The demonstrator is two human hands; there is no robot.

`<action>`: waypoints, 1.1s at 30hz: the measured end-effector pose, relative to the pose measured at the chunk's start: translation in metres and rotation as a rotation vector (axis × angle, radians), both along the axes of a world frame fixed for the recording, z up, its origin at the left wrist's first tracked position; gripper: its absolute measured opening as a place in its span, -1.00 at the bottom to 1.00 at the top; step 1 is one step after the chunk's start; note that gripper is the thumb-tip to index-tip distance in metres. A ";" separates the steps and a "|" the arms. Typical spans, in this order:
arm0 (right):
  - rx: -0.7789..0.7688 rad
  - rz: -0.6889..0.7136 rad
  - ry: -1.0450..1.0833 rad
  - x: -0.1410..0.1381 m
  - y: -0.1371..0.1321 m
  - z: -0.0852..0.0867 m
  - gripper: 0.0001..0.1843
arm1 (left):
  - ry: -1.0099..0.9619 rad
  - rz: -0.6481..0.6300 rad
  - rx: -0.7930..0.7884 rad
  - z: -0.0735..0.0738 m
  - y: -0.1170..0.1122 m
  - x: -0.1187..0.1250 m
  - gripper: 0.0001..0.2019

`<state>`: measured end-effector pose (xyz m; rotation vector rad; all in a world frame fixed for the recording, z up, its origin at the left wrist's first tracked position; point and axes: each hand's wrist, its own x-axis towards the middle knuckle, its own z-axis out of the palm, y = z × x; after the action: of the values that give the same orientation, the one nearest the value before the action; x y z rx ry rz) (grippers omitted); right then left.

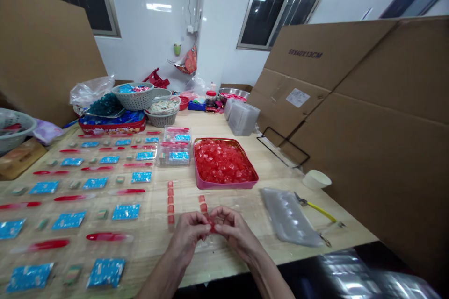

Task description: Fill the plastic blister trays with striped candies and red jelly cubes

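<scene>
My left hand and my right hand meet at the front middle of the table. Between their fingertips both pinch a small red translucent piece, partly hidden by the fingers. Just beyond them, small red squares lie in a short row on a clear plastic strip. To the left runs a second strip of red squares. Behind the hands stands a pink-rimmed tin heaped with loose red pieces.
Rows of clear trays with blue packets and red-handled tools cover the left side. A stack of clear plastic sleeves, yellow-handled pliers and a tape roll lie right. Cardboard walls the right edge; baskets stand behind.
</scene>
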<state>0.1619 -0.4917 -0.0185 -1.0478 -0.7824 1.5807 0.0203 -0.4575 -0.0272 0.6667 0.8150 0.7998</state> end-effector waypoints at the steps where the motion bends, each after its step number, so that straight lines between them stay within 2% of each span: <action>1: -0.022 0.023 0.018 0.001 0.001 0.001 -0.70 | 0.016 -0.005 0.013 -0.001 0.001 -0.001 -0.91; 4: -0.054 0.064 0.040 0.001 0.003 0.001 -0.73 | 0.094 -0.018 0.047 -0.002 0.005 -0.004 -0.93; 9: -0.028 -0.009 0.020 0.001 0.006 0.000 -0.76 | 0.209 -0.067 0.108 -0.002 0.010 -0.007 -0.95; 12: -0.029 -0.038 -0.057 0.003 0.009 -0.004 -0.76 | 0.343 -0.077 0.178 -0.009 0.009 -0.006 -0.98; 18: 0.108 0.006 -0.492 0.003 0.013 -0.026 -0.89 | 0.918 -0.059 0.623 -0.033 -0.001 0.002 -0.86; 20: 0.173 -0.013 -0.669 0.001 0.013 -0.032 -0.89 | 1.026 -0.057 0.730 -0.039 -0.004 0.004 -0.83; 22: 0.229 -0.031 -0.837 -0.001 0.013 -0.035 -0.85 | 1.053 -0.053 0.778 -0.040 -0.006 0.005 -0.83; 25: 0.297 -0.067 -1.000 -0.005 0.012 -0.036 -0.83 | 0.982 -0.056 0.789 -0.035 -0.007 0.005 -0.83; 29: 0.353 -0.088 -1.043 -0.008 0.009 -0.038 -0.80 | 0.837 -0.059 0.853 -0.025 -0.009 0.004 -0.79; 33: 0.346 -0.077 -1.042 0.000 0.010 -0.036 -0.79 | 0.760 -0.132 0.986 -0.030 -0.011 0.007 -0.78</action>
<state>0.1614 -0.4817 -0.0542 -1.5994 -1.6037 0.6973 0.0274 -0.4688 -0.0569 1.9635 1.0113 0.8070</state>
